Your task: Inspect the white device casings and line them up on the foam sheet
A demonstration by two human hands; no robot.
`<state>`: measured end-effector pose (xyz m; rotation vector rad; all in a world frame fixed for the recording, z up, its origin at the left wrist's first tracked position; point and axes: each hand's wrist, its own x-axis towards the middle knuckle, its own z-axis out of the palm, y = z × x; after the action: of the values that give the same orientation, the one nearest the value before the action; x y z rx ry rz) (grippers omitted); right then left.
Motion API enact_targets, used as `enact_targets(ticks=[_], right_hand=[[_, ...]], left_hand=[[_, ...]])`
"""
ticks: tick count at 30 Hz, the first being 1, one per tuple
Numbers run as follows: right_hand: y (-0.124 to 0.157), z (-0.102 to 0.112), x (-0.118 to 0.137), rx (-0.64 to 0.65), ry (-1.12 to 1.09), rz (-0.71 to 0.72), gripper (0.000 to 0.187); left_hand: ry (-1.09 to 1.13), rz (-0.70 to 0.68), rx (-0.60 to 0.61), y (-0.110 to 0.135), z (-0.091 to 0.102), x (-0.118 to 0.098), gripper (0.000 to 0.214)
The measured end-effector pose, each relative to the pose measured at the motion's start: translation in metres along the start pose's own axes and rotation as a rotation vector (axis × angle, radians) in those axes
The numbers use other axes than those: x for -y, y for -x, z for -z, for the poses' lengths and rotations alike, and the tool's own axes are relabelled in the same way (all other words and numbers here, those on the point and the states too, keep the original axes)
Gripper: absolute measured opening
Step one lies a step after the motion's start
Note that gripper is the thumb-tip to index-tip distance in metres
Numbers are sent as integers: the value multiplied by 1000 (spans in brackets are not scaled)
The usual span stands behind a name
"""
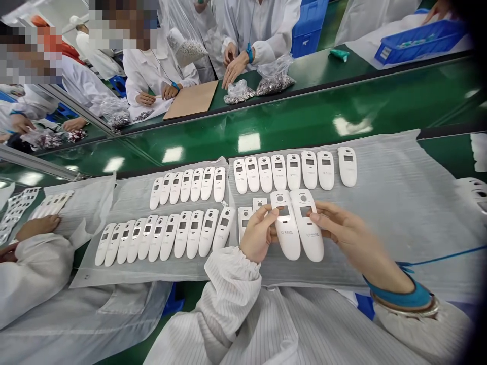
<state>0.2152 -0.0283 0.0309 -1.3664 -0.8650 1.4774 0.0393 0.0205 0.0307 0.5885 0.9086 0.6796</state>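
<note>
Two white handheld device casings, each with a round hole, a small dark screen window and printed lettering, are raised side by side above the foam sheet. My left hand (261, 233) pinches the left casing (286, 230) near its screen, thumb on the front. The right casing (311, 238) is gripped by my right hand (348, 230), also with the thumb by its window. Their edges meet or slightly overlap. Just behind my left hand lie two similar casings (245, 223), partly hidden. A blue wrist strap (403, 294) with a cord circles my right wrist.
Rows of similar casings (279, 172) lie on foam sheets (384, 203), with more rows (184, 235) to the left. Beyond is a green conveyor belt (297, 121). Co-workers handle bagged small parts (274, 83) across it; another person's hand (40, 226) is at far left.
</note>
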Motion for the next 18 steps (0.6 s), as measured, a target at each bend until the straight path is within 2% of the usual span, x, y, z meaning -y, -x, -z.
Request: enact_targets(ticks=[3,9,16,18], right_hand=[[1,0,1,-5,-21,3,42],[2,-4,2,-72,-38,12,44],[2,-4,2,-120,-88,-3,41],[4,-4,3,-122,-71,-1,41]], left_hand=[[-53,-16,19,4,-1,-1,40],[-89,-102,167,9,-7,-1,65],[-56,-19,303,11,-1,-6,72],[-60,8,305,11,-1,-7,74]])
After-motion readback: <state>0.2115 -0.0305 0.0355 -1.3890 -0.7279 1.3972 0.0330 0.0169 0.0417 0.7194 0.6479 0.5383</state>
